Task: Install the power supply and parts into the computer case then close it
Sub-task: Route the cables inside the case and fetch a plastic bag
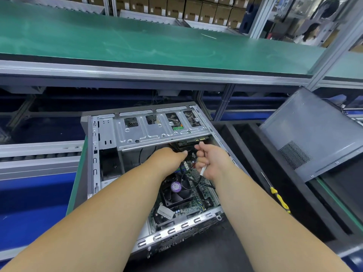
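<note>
An open computer case (pixel 94 154) lies on its side in front of me, its metal drive cage (pixel 157 130) at the far end. The motherboard (pixel 188 207) with a black CPU fan (pixel 176 193) shows inside. My left hand (pixel 169 158) reaches deep under the drive cage, its fingertips hidden among black cables. My right hand (pixel 212 160) is curled round a white cable (pixel 202 170) just right of it, above the board. The grey side panel (pixel 314 134) leans at the right.
A yellow-handled screwdriver (pixel 279 199) lies on the black foam tray (pixel 255 173) right of the case. A green conveyor belt (pixel 137 40) runs across behind. Blue bins sit at the left. A person works far back at the right.
</note>
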The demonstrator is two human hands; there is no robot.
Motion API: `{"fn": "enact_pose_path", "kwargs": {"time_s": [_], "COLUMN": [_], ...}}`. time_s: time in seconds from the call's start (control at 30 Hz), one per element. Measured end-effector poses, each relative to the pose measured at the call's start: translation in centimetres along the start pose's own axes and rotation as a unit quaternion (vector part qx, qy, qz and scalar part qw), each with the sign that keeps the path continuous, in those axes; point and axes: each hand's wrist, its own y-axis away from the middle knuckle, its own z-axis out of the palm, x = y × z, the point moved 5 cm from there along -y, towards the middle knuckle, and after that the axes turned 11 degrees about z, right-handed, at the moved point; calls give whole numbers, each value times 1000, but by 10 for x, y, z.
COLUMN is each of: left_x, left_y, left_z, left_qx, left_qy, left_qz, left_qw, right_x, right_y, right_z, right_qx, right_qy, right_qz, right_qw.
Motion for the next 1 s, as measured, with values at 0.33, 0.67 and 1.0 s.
{"fn": "enact_pose_path", "kwargs": {"time_s": [0.33, 0.67, 1.0], "left_x": [4, 0, -2], "left_y": [1, 2, -1], "left_z": [7, 15, 15], "left_qx": [-51, -89, -100], "left_qy": [25, 48, 32], "left_qz": [36, -16, -40], "left_qw": [998, 995, 994], "right_x": [2, -12, -10], "right_y": [0, -17, -19], "right_z": [9, -7, -5], "right_qx": [-46, 130, 104], "right_qy": [-11, 108, 68], "right_qz": [16, -98, -87], "right_qw": [999, 981, 988]}}
